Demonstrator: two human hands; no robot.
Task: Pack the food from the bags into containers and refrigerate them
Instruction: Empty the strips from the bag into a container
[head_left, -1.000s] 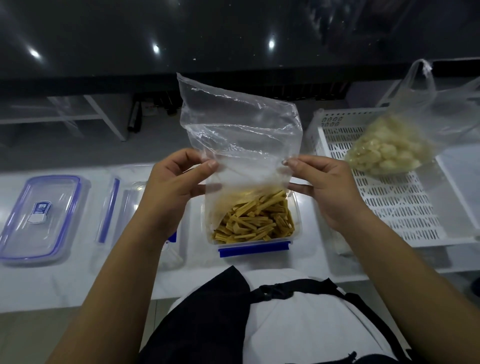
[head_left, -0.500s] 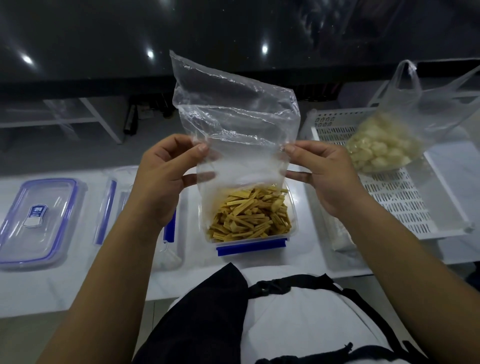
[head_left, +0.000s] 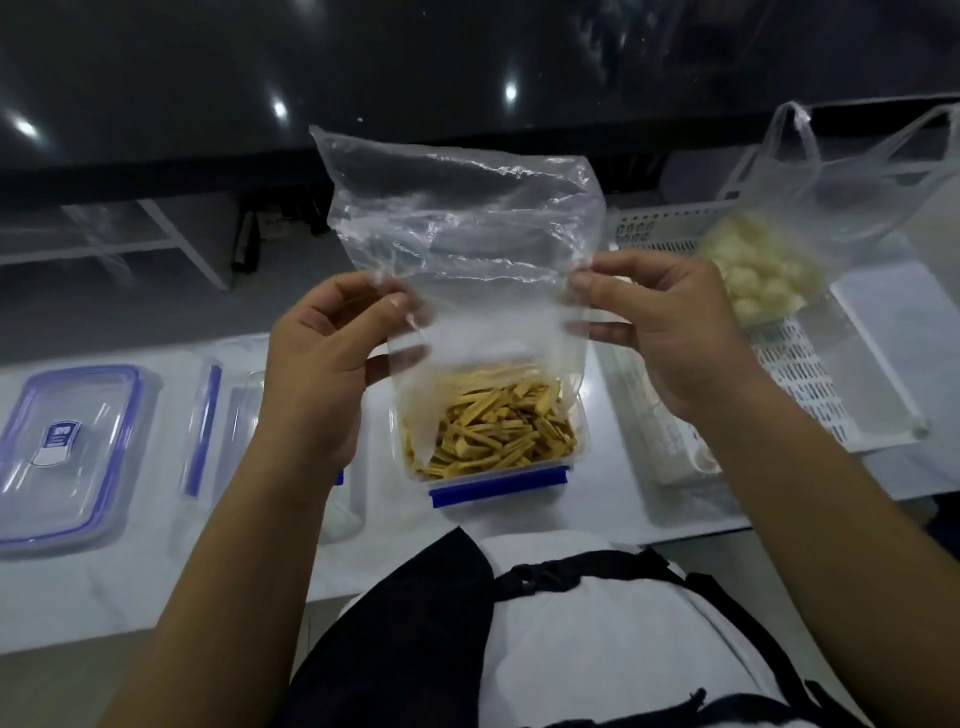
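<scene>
I hold a clear plastic bag (head_left: 467, 244) upside down above a clear container (head_left: 498, 480) with blue clips. My left hand (head_left: 322, 364) pinches the bag's left edge and my right hand (head_left: 660, 332) pinches its right edge. The bag's mouth hangs inside the container, where yellow food sticks (head_left: 493, 431) lie piled. The bag's upper part looks empty. A second bag with pale round food pieces (head_left: 763, 270) sits in a white slotted basket (head_left: 810, 395) to the right.
On the white counter at the left lie a blue-rimmed container lid (head_left: 67, 452) and another clear container (head_left: 228, 426), partly hidden by my left arm. A dark wall rises behind the counter. A clear container (head_left: 670, 457) stands under my right wrist.
Both hands have lifted the bag a little higher over the container. The sticks lie lower in the container and the bag looks emptier.
</scene>
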